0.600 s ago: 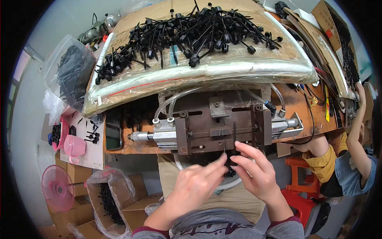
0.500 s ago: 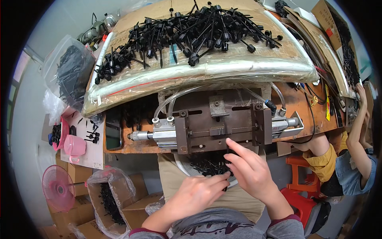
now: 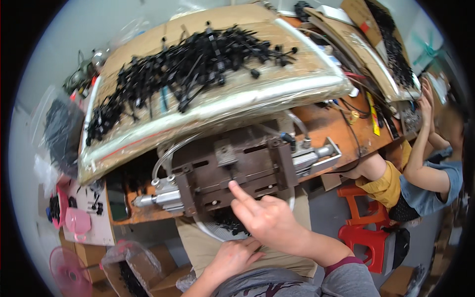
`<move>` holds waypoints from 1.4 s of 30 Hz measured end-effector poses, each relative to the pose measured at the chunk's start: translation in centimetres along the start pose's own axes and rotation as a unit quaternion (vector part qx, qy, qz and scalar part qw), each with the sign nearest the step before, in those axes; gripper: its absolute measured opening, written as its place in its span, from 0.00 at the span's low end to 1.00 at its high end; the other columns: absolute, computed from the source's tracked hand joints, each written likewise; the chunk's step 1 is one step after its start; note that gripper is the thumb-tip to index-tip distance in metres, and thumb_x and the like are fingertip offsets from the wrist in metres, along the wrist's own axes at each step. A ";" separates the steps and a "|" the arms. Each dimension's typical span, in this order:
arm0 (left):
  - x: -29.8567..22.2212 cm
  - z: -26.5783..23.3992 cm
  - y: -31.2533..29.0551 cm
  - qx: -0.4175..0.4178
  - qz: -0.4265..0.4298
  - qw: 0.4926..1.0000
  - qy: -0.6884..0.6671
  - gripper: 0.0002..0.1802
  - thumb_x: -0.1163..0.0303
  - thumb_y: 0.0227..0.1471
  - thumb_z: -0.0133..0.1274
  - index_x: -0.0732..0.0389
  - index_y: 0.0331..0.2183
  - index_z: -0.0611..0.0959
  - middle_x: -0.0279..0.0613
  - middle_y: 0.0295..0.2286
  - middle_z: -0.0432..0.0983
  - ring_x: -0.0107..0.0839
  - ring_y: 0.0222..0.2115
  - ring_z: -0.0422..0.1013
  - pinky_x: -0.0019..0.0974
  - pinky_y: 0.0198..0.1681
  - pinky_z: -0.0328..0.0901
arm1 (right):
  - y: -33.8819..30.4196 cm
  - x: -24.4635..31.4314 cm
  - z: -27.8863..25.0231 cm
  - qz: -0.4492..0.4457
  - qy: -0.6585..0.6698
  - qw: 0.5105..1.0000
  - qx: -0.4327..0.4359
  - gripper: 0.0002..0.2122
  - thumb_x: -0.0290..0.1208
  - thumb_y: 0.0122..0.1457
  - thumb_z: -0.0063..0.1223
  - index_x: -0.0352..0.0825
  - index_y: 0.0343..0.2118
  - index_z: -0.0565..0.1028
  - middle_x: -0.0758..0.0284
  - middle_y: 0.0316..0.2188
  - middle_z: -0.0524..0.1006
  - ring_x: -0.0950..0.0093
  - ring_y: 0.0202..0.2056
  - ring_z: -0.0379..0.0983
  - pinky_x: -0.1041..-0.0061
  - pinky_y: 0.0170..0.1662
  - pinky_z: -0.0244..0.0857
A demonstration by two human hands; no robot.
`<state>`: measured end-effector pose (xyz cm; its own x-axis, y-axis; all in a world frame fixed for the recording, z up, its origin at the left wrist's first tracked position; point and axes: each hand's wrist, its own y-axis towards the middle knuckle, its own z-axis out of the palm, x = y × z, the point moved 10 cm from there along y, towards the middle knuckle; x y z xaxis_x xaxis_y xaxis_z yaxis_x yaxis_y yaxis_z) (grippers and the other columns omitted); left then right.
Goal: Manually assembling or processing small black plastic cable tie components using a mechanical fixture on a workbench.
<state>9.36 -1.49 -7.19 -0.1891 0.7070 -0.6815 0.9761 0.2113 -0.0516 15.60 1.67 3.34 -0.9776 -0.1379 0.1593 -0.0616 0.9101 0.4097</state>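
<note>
Right hand [image 3: 269,222], forefinger out, nothing visibly gripped, touches the brown metal press fixture [image 3: 232,166] face; left hand [image 3: 235,257], below it, loosely curled, contents unclear, waiting.

Wooden workbench [image 3: 341,128], red stool [image 3: 368,222], pink fan [image 3: 67,265], cardboard boxes [image 3: 163,279], grey floor [image 3: 24,208].

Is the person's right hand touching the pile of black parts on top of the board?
No, the right hand reaches to the brown metal fixture, well below the black parts.
</note>
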 end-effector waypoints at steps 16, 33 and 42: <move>1.4 4.8 -1.5 -0.111 0.037 0.993 0.009 0.06 0.66 0.45 0.61 0.56 0.28 0.85 0.43 0.21 0.78 0.41 0.21 0.75 0.41 0.26 0.69 | -3.3 -0.8 -0.1 0.032 0.229 0.965 -0.123 0.09 0.25 0.47 0.56 0.32 0.33 0.74 0.58 0.49 0.73 0.67 0.31 0.76 0.73 0.31 0.71; 7.4 11.4 -3.1 -0.013 -0.038 0.982 0.186 0.16 0.70 0.32 0.62 0.60 0.31 0.81 0.42 0.27 0.75 0.42 0.31 0.71 0.43 0.35 0.65 | -16.2 -3.6 19.0 0.189 0.307 0.920 0.155 0.11 0.28 0.45 0.58 0.33 0.32 0.71 0.63 0.33 0.73 0.61 0.37 0.73 0.63 0.36 0.68; 6.6 11.3 -3.4 -0.085 -0.019 0.980 0.177 0.13 0.72 0.30 0.59 0.58 0.27 0.83 0.41 0.22 0.73 0.41 0.26 0.71 0.42 0.31 0.66 | -17.9 -4.8 18.1 0.205 0.168 0.944 0.196 0.10 0.24 0.43 0.52 0.34 0.31 0.75 0.59 0.32 0.76 0.60 0.37 0.74 0.64 0.41 0.68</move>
<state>6.02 -5.11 -19.76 -0.2799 0.8800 -0.3838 0.9411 0.3305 0.0714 17.78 -6.87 -21.02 -0.8210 0.2004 0.5346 0.1736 0.9797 -0.1007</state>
